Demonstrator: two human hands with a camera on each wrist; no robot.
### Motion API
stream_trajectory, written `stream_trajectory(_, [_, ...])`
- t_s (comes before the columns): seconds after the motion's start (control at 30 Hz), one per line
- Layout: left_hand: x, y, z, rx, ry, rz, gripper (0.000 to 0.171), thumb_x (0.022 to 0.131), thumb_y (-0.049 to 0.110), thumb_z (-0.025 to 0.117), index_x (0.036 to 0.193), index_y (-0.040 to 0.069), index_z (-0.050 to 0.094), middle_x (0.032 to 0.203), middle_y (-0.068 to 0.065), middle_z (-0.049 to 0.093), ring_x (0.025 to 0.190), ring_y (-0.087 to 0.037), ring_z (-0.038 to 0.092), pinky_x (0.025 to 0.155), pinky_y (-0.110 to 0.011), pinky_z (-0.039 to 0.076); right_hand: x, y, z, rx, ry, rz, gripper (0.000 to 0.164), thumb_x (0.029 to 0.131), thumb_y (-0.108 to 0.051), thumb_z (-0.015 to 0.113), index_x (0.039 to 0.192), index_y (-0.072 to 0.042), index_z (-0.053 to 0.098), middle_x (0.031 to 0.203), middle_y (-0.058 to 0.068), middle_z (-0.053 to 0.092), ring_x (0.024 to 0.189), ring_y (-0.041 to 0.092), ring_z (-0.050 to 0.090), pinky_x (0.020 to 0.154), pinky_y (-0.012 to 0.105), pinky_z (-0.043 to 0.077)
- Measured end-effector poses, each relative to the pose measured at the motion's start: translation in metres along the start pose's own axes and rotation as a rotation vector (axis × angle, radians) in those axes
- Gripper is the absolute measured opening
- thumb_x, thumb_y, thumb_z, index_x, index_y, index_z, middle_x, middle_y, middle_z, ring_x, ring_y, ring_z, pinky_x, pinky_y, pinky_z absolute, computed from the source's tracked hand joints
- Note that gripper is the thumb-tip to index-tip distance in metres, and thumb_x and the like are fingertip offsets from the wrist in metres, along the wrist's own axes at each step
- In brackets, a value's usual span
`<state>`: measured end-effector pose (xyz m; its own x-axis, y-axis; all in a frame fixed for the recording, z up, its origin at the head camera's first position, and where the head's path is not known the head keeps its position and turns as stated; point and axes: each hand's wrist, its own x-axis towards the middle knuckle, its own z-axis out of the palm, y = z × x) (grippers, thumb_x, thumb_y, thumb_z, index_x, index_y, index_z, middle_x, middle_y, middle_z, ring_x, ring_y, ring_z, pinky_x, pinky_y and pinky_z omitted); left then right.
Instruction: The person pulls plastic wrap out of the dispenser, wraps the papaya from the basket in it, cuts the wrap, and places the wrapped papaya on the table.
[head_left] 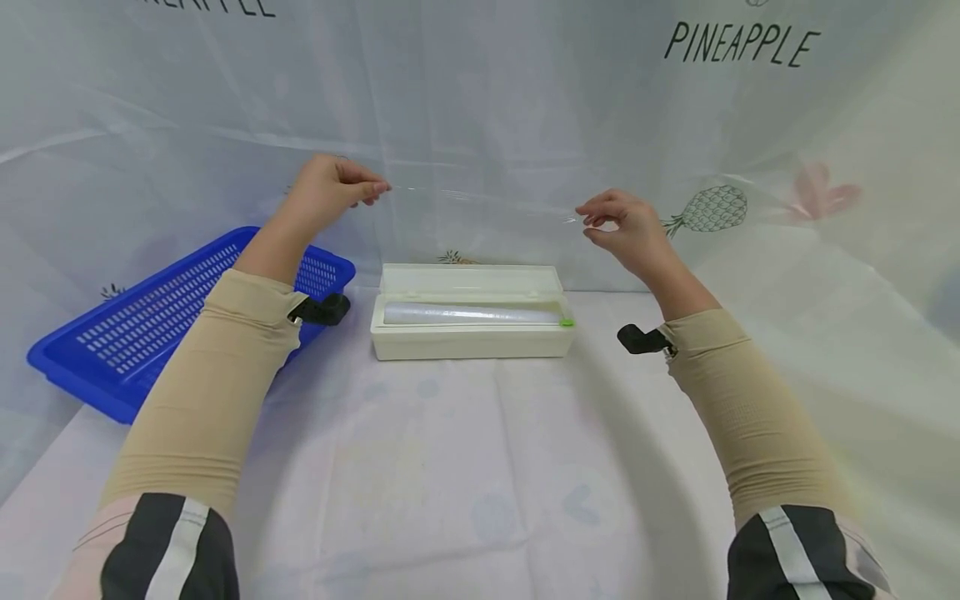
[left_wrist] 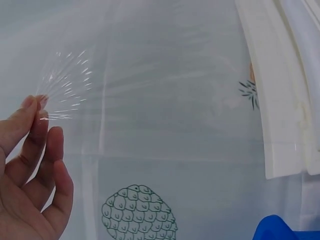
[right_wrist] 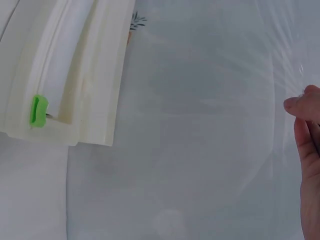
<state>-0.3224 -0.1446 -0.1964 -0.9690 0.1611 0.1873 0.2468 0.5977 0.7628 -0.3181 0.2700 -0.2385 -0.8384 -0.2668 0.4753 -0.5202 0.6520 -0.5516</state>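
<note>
A sheet of clear plastic wrap (left_wrist: 65, 90) stretches between my two hands, up in front of the backdrop. Its edge gathers into fan-like creases at my left hand (head_left: 330, 190), which pinches one corner between thumb and index finger. The other corner is pinched by my right hand (head_left: 628, 232), with more creases spreading from it in the right wrist view. Below and between the hands stands a long white dispenser box (head_left: 472, 342), lid tipped back. Inside it lies the roll of wrap (head_left: 472, 314). A green slide cutter (right_wrist: 38, 111) sits at the box's right end.
On the left a blue perforated basket (head_left: 112, 404) stands tilted, partly behind my left forearm. A pale cloth (head_left: 450, 467) covers the table. Behind the box rises a sheet backdrop (head_left: 487, 100) printed with pineapples. Black wrist mounts (head_left: 643, 340) stick inward from both sleeves.
</note>
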Motion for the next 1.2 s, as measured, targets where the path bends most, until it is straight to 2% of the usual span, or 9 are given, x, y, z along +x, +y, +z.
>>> stream_trajectory(0.13, [0.0,0.004,-0.003,-0.012,0.004,-0.022,0.039,0.095,0.037,0.061,0.122,0.01,0.07,0.098,0.002,0.066,0.1,-0.018,0.055,0.084,-0.034,0.042,0.001,-0.002,0.002,-0.067,0.04,0.008,0.029,0.091,0.002,0.065,0.12,-0.001,0.068,0.118,0.008,0.059,0.104,0.023,0.058,0.094,0.039,0.047])
stream_trajectory(0.2, [-0.001,0.006,-0.004,-0.015,0.005,-0.027,0.039,0.095,0.037,0.061,0.122,0.011,0.07,0.097,0.003,0.066,0.098,-0.017,0.055,0.083,-0.033,0.042,0.001,-0.003,0.003,-0.044,0.06,0.005,0.028,0.091,0.003,0.065,0.118,-0.001,0.069,0.117,0.008,0.059,0.103,0.021,0.059,0.094,0.036,0.048])
stream_trajectory(0.4, [-0.001,0.011,-0.007,-0.038,0.022,-0.025,0.035,0.095,0.032,0.063,0.12,0.009,0.07,0.091,0.005,0.066,0.089,-0.013,0.057,0.076,-0.028,0.045,-0.001,-0.007,0.001,0.067,0.114,-0.038,0.023,0.089,0.008,0.064,0.111,0.005,0.071,0.111,0.009,0.059,0.091,0.005,0.06,0.084,0.018,0.051])
stream_trajectory(0.57, [-0.003,0.012,-0.012,-0.025,0.043,-0.019,0.036,0.094,0.033,0.065,0.12,0.009,0.071,0.088,0.006,0.067,0.086,-0.012,0.057,0.069,-0.028,0.043,-0.001,-0.003,-0.002,0.038,0.162,-0.106,0.017,0.088,0.004,0.068,0.104,0.003,0.074,0.105,0.006,0.063,0.089,0.0,0.058,0.081,0.015,0.05])
stream_trajectory(0.73, [-0.004,0.013,-0.014,-0.038,0.048,-0.008,0.037,0.092,0.035,0.065,0.118,0.011,0.072,0.086,0.008,0.068,0.086,-0.011,0.057,0.066,-0.028,0.042,-0.002,-0.001,-0.006,0.065,0.215,-0.138,0.008,0.085,0.004,0.072,0.091,0.006,0.075,0.102,0.007,0.064,0.091,0.003,0.059,0.078,0.015,0.051])
stream_trajectory(0.83, [-0.004,0.015,-0.016,-0.051,0.056,-0.005,0.036,0.092,0.035,0.065,0.118,0.01,0.072,0.085,0.008,0.068,0.086,-0.012,0.057,0.067,-0.029,0.04,-0.003,-0.002,-0.007,0.041,0.233,-0.136,0.006,0.084,0.002,0.073,0.088,0.006,0.076,0.101,0.006,0.066,0.093,0.003,0.058,0.079,0.014,0.05])
stream_trajectory(1.03, [-0.007,0.02,-0.018,-0.074,0.061,-0.014,0.036,0.093,0.034,0.064,0.12,0.011,0.071,0.092,0.007,0.068,0.094,-0.013,0.057,0.078,-0.03,0.041,-0.004,-0.006,-0.011,-0.023,0.243,-0.133,0.008,0.086,-0.002,0.073,0.09,0.004,0.076,0.101,0.006,0.067,0.093,0.002,0.057,0.079,0.014,0.05])
stream_trajectory(1.13, [-0.007,0.022,-0.02,-0.086,0.066,-0.017,0.036,0.093,0.034,0.064,0.12,0.011,0.071,0.092,0.007,0.068,0.096,-0.013,0.056,0.08,-0.031,0.041,-0.004,-0.007,-0.012,0.01,0.232,-0.111,0.01,0.088,-0.004,0.071,0.092,0.004,0.076,0.101,0.005,0.067,0.091,0.003,0.059,0.079,0.015,0.05])
stream_trajectory(1.2, [-0.007,0.023,-0.021,-0.084,0.07,-0.02,0.035,0.093,0.034,0.065,0.12,0.012,0.071,0.09,0.007,0.068,0.096,-0.014,0.056,0.081,-0.031,0.041,-0.004,-0.009,-0.013,0.079,0.215,-0.08,0.013,0.089,-0.005,0.069,0.094,0.006,0.074,0.101,0.004,0.066,0.089,0.004,0.062,0.079,0.016,0.051])
